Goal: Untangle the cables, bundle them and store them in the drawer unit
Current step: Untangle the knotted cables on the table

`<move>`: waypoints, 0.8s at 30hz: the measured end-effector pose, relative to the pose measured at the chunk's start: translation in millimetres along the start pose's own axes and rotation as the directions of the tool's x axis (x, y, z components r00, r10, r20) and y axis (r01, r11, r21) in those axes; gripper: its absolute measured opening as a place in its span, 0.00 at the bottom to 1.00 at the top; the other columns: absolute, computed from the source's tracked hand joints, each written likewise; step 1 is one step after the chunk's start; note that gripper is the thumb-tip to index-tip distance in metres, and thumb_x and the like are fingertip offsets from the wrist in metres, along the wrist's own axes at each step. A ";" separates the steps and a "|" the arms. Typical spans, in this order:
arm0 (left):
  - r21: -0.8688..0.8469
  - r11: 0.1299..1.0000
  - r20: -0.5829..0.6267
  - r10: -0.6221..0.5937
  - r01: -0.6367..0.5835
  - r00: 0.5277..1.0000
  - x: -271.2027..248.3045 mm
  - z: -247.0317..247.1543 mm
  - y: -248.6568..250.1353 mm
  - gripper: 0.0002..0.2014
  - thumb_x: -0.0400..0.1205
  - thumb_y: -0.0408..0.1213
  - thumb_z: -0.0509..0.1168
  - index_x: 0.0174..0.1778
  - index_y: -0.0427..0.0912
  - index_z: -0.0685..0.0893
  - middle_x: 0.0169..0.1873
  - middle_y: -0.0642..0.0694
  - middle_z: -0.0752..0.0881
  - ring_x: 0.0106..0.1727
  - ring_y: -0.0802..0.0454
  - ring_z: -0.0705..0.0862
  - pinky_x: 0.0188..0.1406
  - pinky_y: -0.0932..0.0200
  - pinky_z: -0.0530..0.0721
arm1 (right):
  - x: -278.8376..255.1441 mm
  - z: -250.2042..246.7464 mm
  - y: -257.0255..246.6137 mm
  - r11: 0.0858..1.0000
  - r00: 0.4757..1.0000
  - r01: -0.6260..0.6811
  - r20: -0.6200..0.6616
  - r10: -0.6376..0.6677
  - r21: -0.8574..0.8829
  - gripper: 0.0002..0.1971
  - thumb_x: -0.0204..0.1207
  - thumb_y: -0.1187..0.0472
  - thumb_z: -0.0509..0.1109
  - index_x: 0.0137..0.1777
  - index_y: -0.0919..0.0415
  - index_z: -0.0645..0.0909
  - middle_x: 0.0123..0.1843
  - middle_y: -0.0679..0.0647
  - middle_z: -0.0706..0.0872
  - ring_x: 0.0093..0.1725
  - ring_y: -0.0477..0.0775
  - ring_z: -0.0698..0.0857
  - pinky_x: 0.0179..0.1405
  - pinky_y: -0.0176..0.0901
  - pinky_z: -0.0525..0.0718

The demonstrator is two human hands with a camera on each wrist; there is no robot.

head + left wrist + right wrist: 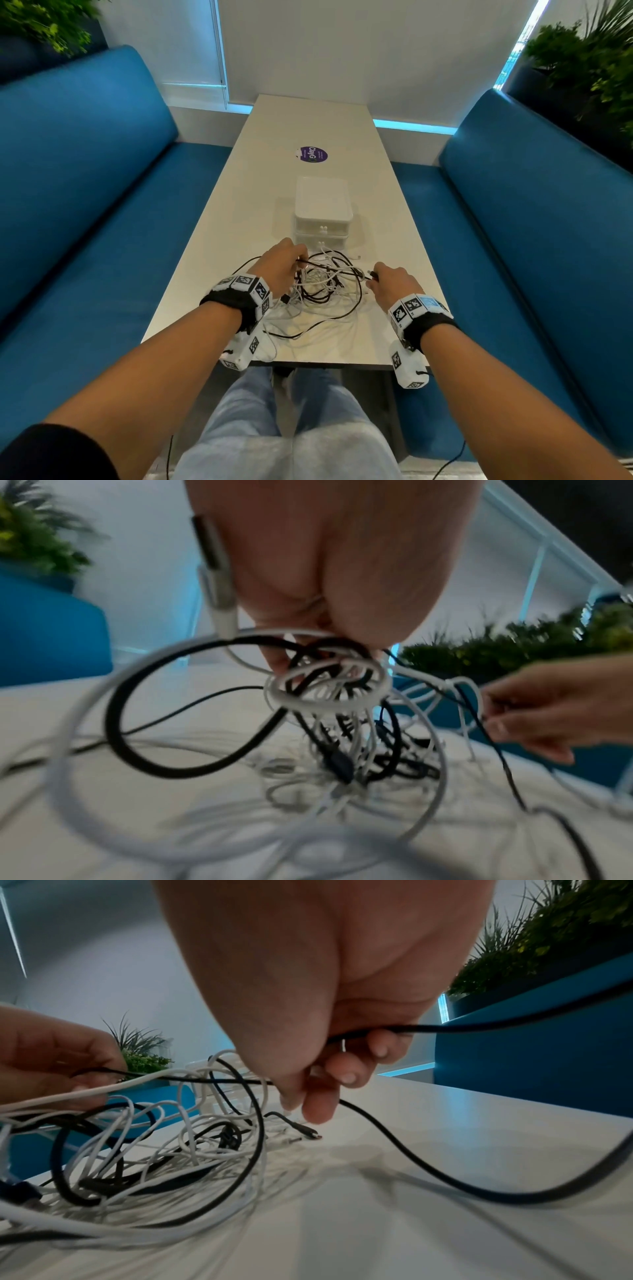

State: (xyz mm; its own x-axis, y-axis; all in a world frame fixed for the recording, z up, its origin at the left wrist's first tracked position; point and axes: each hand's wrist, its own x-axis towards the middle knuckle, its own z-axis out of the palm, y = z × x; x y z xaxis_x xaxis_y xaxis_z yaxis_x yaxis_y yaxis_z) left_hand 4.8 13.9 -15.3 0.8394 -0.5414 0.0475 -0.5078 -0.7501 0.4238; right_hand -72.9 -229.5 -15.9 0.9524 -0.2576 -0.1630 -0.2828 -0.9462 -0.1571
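A tangle of black and white cables (320,291) lies on the near part of the white table (394,219). My left hand (284,263) hovers over its left side and pinches a lifted knot of white and black loops (325,685). My right hand (390,281) is at the tangle's right edge, fingers curled round a black cable (428,1175) that loops out to the right. A thin black strand (192,1079) stretches between the two hands. The white drawer unit (322,212) stands just behind the tangle, both drawers closed.
A purple round sticker (312,154) lies farther back on the table. Blue bench seats (113,192) flank the table on both sides. Plants (589,65) stand behind the seat backs. A loose black plug (310,1134) lies on the table by my right fingers.
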 end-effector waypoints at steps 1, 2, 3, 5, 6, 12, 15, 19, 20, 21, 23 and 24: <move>0.102 0.995 -0.002 0.009 -0.008 1.000 -2.8 1.8 2.5 0.14 0.83 0.25 0.57 0.57 0.49 0.78 0.49 0.49 0.74 0.47 0.45 0.77 0.51 0.50 0.72 | -0.3 -1.2 -0.1 1.000 1.000 -0.004 0.003 0.004 -0.007 0.12 0.85 0.49 0.60 0.57 0.57 0.74 0.45 0.57 0.82 0.42 0.60 0.84 0.44 0.51 0.86; 0.213 0.977 -0.022 0.013 -0.007 1.000 -5.7 2.8 6.0 0.14 0.82 0.29 0.58 0.58 0.51 0.77 0.50 0.49 0.74 0.49 0.45 0.76 0.53 0.48 0.69 | -0.5 -2.1 -0.4 1.000 1.000 -0.007 0.006 0.007 -0.015 0.12 0.85 0.49 0.60 0.57 0.58 0.75 0.45 0.57 0.82 0.42 0.60 0.84 0.44 0.51 0.86; 0.307 0.952 -0.057 0.014 0.005 0.998 -7.8 1.9 11.4 0.13 0.81 0.34 0.58 0.60 0.52 0.75 0.53 0.49 0.75 0.53 0.45 0.76 0.55 0.46 0.67 | -1.0 -3.2 -1.1 1.000 1.000 -0.003 0.006 0.003 -0.014 0.11 0.85 0.50 0.60 0.57 0.57 0.76 0.46 0.57 0.82 0.43 0.60 0.84 0.45 0.51 0.86; 0.367 0.930 -0.134 0.048 0.004 0.990 -8.5 -4.2 26.8 0.19 0.76 0.43 0.60 0.64 0.52 0.73 0.60 0.49 0.76 0.61 0.45 0.74 0.61 0.44 0.67 | -1.6 -4.3 -3.5 0.999 0.999 0.032 -0.010 -0.032 0.021 0.10 0.85 0.50 0.61 0.56 0.55 0.76 0.46 0.57 0.82 0.43 0.61 0.84 0.44 0.50 0.86; 0.342 0.939 -0.148 0.091 -0.036 0.985 -6.5 -6.2 35.9 0.23 0.74 0.45 0.61 0.67 0.51 0.72 0.64 0.49 0.76 0.64 0.46 0.73 0.65 0.43 0.67 | -1.5 -4.4 -5.2 0.997 0.998 0.057 -0.021 -0.056 0.045 0.09 0.85 0.51 0.61 0.56 0.54 0.77 0.45 0.57 0.82 0.43 0.61 0.84 0.43 0.50 0.86; 0.301 0.925 0.067 0.221 -0.231 0.973 6.1 19.6 75.2 0.21 0.87 0.51 0.56 0.77 0.53 0.70 0.71 0.49 0.79 0.76 0.48 0.70 0.74 0.41 0.60 | -3.9 -4.0 -3.6 0.977 0.988 0.149 -0.052 -0.142 0.150 0.10 0.85 0.50 0.60 0.55 0.52 0.80 0.42 0.58 0.84 0.41 0.63 0.84 0.41 0.51 0.86; 0.381 0.907 0.076 0.165 -0.181 0.983 9.3 33.8 73.0 0.14 0.89 0.48 0.54 0.69 0.52 0.76 0.62 0.50 0.82 0.70 0.45 0.73 0.69 0.41 0.63 | -5.8 -4.4 4.5 0.983 0.990 0.141 -0.030 -0.139 0.115 0.12 0.86 0.47 0.59 0.54 0.53 0.80 0.42 0.57 0.85 0.40 0.60 0.84 0.42 0.53 0.87; 0.429 0.890 0.116 0.118 -0.157 0.986 7.6 35.3 52.4 0.22 0.82 0.26 0.59 0.71 0.48 0.75 0.67 0.49 0.78 0.72 0.44 0.72 0.72 0.41 0.63 | -3.0 -10.1 29.9 0.998 1.000 0.016 -0.021 -0.015 0.066 0.13 0.86 0.48 0.58 0.53 0.54 0.82 0.41 0.55 0.84 0.38 0.58 0.84 0.34 0.45 0.82; 0.427 0.888 0.131 0.126 -0.171 0.983 7.5 35.0 48.0 0.23 0.82 0.24 0.59 0.71 0.47 0.75 0.67 0.48 0.78 0.72 0.44 0.71 0.72 0.43 0.63 | -2.3 -11.2 35.2 0.999 1.000 -0.019 -0.003 0.019 0.036 0.13 0.86 0.48 0.58 0.53 0.53 0.82 0.41 0.54 0.84 0.38 0.57 0.84 0.32 0.43 0.80; 0.414 0.892 0.143 0.133 -0.181 0.981 8.0 35.0 45.3 0.23 0.82 0.24 0.58 0.70 0.47 0.76 0.67 0.48 0.78 0.72 0.44 0.71 0.71 0.44 0.63 | -1.3 -11.8 37.6 0.999 0.999 -0.042 0.016 0.041 0.013 0.13 0.86 0.48 0.59 0.54 0.53 0.82 0.42 0.53 0.83 0.39 0.57 0.84 0.31 0.42 0.77; 0.370 0.908 0.140 0.153 -0.195 0.978 7.7 36.2 46.3 0.22 0.83 0.27 0.59 0.72 0.49 0.74 0.66 0.48 0.78 0.71 0.44 0.72 0.70 0.43 0.63 | 0.8 -10.8 33.9 0.998 0.997 -0.064 0.037 0.064 0.009 0.13 0.86 0.50 0.59 0.55 0.55 0.82 0.42 0.53 0.83 0.39 0.57 0.83 0.32 0.41 0.76; 0.343 0.918 0.134 0.163 -0.200 0.977 6.4 37.4 48.9 0.23 0.84 0.31 0.59 0.75 0.51 0.72 0.65 0.48 0.79 0.71 0.44 0.72 0.71 0.42 0.63 | 1.3 -9.4 29.0 0.998 0.997 -0.063 0.037 0.062 0.017 0.13 0.86 0.51 0.58 0.55 0.56 0.82 0.42 0.53 0.82 0.39 0.57 0.83 0.33 0.42 0.77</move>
State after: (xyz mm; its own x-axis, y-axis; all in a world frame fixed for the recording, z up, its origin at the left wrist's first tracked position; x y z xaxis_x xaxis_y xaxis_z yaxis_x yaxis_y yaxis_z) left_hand -22.0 -40.4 -28.2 0.7116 -0.7026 -0.0060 -0.7006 -0.7102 0.0693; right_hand -78.8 -259.1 -11.5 0.9282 -0.3083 -0.2085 -0.3438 -0.9247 -0.1632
